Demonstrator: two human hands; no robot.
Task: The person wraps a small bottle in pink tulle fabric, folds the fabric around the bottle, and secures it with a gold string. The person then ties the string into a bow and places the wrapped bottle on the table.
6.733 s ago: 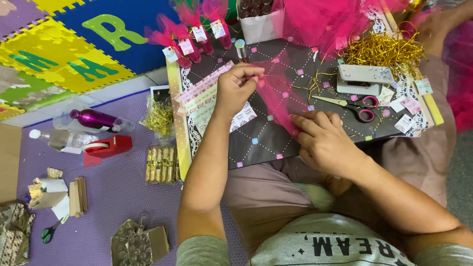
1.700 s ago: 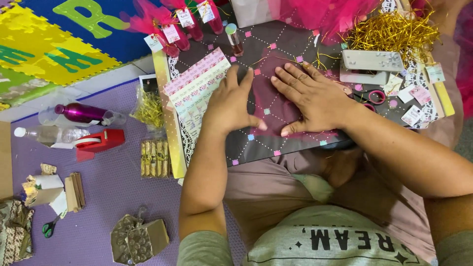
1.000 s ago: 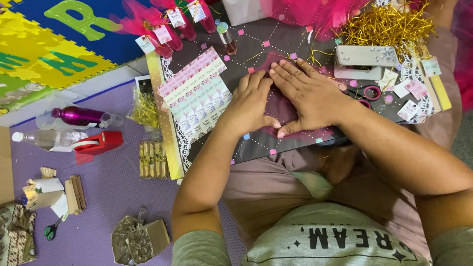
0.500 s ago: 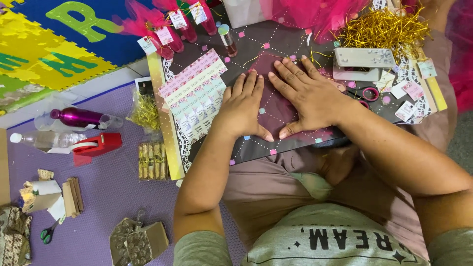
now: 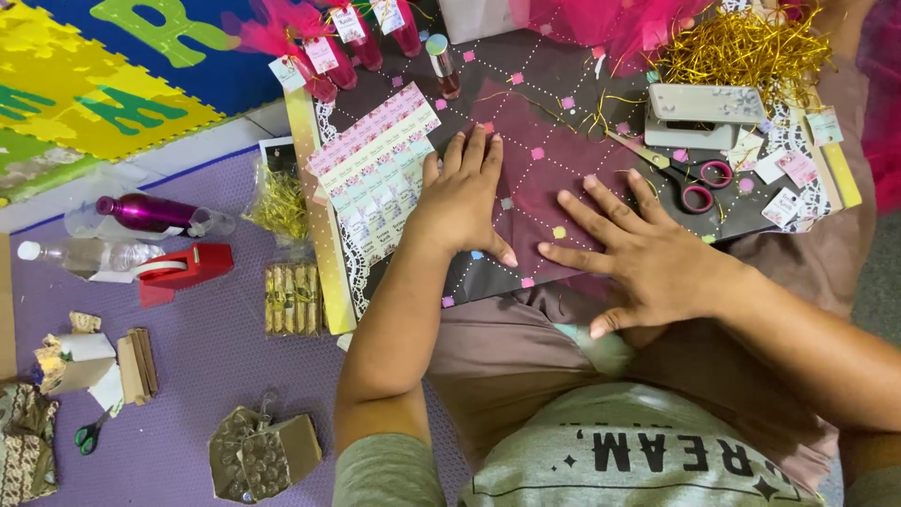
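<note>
A dark board with coloured squares and dotted lines (image 5: 563, 66) rests across my lap. On it lies a flat piece of sheer pink fabric (image 5: 540, 174). My left hand (image 5: 466, 197) presses flat on the fabric's left part, fingers spread. My right hand (image 5: 638, 252) lies flat on its lower right part, fingers pointing left. Neither hand grips anything. A sheet of small pastel labels (image 5: 375, 174) lies just left of my left hand.
Pink-handled scissors (image 5: 680, 178), a grey punch (image 5: 704, 115), gold shred (image 5: 741, 47) and small pink bottles (image 5: 357, 42) sit on the board. On the purple mat: a red tape dispenser (image 5: 183, 269), a purple bottle (image 5: 145, 213), a clear bottle (image 5: 70, 255), small boxes (image 5: 263, 455).
Earlier my hands held pink fabric up; since then they have laid it flat and slid apart a little, the left staying on the left part, the right moving down and right.
</note>
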